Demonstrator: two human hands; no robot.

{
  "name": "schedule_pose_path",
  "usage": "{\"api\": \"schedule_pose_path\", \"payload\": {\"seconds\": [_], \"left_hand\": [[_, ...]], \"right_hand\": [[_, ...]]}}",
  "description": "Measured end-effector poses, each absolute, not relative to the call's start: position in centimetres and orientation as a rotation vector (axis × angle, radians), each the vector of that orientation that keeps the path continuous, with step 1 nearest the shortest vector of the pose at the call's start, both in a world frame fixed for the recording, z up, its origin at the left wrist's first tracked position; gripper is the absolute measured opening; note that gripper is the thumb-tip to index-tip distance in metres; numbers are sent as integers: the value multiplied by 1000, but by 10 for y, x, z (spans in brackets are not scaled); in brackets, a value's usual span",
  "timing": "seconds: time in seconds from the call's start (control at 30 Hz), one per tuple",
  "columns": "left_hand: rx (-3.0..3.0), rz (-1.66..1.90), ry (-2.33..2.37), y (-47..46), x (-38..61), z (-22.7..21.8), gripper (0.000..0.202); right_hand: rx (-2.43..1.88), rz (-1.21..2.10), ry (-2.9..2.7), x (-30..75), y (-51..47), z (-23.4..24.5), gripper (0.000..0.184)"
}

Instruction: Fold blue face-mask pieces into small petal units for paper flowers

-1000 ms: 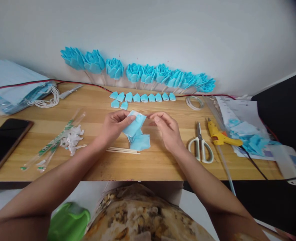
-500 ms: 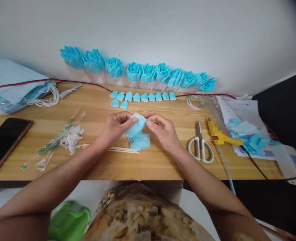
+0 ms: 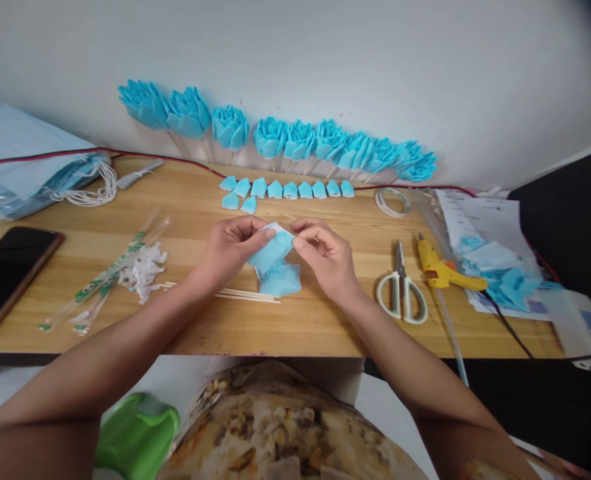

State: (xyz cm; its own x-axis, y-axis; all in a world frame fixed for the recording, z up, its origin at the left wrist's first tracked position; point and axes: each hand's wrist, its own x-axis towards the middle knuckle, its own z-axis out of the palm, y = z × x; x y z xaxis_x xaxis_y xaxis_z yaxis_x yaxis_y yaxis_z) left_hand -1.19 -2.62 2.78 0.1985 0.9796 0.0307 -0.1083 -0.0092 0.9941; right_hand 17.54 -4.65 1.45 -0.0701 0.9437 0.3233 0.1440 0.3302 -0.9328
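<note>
Between my hands is a light blue fabric piece [image 3: 271, 250] with a pale upper edge. My left hand [image 3: 233, 245] pinches its left side, thumb on top. At its right corner, the thumb and fingers of my right hand [image 3: 325, 257] are pinched together. Just below, another blue fabric piece [image 3: 281, 280] lies on the table, partly covered by the held one. Thin wooden sticks [image 3: 245, 295] lie beneath my left wrist. Beyond my hands are several folded blue petals [image 3: 290, 191] with pointed tops, set out in a row, with two more in front on the left.
Blue fabric roses [image 3: 270, 138] on sticks lean along the wall. To the right lie scissors [image 3: 400, 293], a yellow glue gun [image 3: 433, 263], a tape roll [image 3: 392, 202] and blue scraps [image 3: 510, 283]. Leftward are a phone [image 3: 13, 280], white scraps [image 3: 143, 270] and a bag of blue sheets [image 3: 30, 167].
The view has tilted slightly. My fingers have shifted a little on the blue fabric piece, whose top edge now looks straighter and more stretched between my hands.
</note>
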Motion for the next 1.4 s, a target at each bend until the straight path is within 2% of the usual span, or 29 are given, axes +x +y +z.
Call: {"api": "schedule_pose_path", "payload": {"seconds": [0.2,0.3,0.5,0.6,0.67,0.87,1.07,1.23,1.4], "left_hand": [[1197,1136,970,-24,-11,27,34],[1202,1096,954,-24,-12,26,34],[1257,1062,846,-29,-9,25,28],[1300,1091,840,-32,-6,23,26],[1312,1111,839,-33,-5,22,26],[1260,1126,924,-31,-5,22,31],[1250,1145,1016,-27,-9,22,35],[1318,1097,1029,-24,-13,20,46],[1287,1012,1001,-23,-13,20,39]], "right_hand": [[-1062,847,-1502,174,-46,13,16],[-1062,971,-1425,179,-44,14,19],[-918,1455,-1288,181,-43,17,59],[-978,1563,-1280,174,-46,18,69],[-1033,1557,-1266,170,-49,17,66],[-1063,1487,-1261,170,-50,15,37],[-1097,1390,-1276,173,-46,15,33],[-1136,1290,-1247,175,-45,17,33],[-1140,1239,-1268,177,-46,18,31]]}}
